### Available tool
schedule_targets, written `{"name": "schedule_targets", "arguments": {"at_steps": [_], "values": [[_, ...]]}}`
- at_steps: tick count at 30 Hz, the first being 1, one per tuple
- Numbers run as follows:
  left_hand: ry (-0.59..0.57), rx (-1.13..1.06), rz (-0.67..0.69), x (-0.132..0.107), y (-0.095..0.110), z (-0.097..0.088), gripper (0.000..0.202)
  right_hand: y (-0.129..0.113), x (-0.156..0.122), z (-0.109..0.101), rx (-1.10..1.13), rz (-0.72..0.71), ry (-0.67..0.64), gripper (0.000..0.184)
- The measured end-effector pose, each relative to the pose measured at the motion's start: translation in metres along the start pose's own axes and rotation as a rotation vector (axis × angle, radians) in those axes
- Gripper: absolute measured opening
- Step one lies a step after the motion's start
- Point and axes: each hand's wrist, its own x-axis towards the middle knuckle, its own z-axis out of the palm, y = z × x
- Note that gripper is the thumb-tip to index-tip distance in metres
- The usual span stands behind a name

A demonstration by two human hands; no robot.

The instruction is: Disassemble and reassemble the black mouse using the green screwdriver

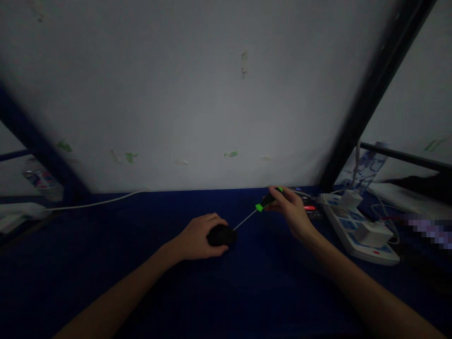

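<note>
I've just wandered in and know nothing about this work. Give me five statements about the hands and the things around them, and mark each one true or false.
1. The right hand holds a screwdriver. True.
2. The screwdriver's handle is plain red. False: it is black and bright green.
3. The screwdriver's shaft points toward a dark rounded object held by the left hand. True.
4. A white power strip lies to the right of both hands. True.
5. Nothing is plugged into the power strip. False: white adapters sit on it.
</note>
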Motion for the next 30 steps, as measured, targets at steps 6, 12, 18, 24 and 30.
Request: {"name": "schedule_targets", "arguments": {"at_steps": [6,12,18,24,30], "values": [[0.002,-0.008,0.006,0.000,0.000,0.000,0.045,0.005,0.004,-0.003,-0.003,-0.005,0.037,0.047],[0.001,-0.005,0.003,0.000,-0.001,0.001,0.047,0.003,0.005,-0.004,-0.025,-0.089,0.094,0.042],[-0.001,0.004,0.005,-0.001,-0.001,0.000,0.045,-0.005,-0.002,0.000,-0.007,-0.175,0.064,0.040],[-0.006,0.006,0.011,-0.001,-0.001,0.000,0.045,-0.008,-0.009,0.004,0.000,-0.192,-0.003,0.038],[0.000,0.020,0.003,-0.001,-0.001,0.001,0.045,-0.004,-0.006,0.003,0.000,-0.191,0.005,0.037]]}}
